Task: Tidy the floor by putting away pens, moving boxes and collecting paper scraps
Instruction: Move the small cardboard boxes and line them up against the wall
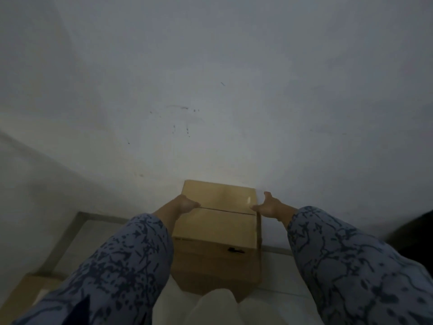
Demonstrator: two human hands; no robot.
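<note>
A closed brown cardboard box (218,226) stands on the floor with its back against the white wall. My left hand (186,204) lies on the box's top left edge, its fingers curled over the top near the flap seam. At the box's upper right edge is my right hand (269,205), fingers spread and thumb raised, with only the fingertips touching the side. Both forearms wear blue patterned sleeves. No pens or paper scraps are in view.
The white wall (210,102) fills most of the view, with a corner at the left. A second piece of brown cardboard (23,289) lies on the pale tiled floor (77,242) at the lower left. A dark shape (419,228) sits at the right edge.
</note>
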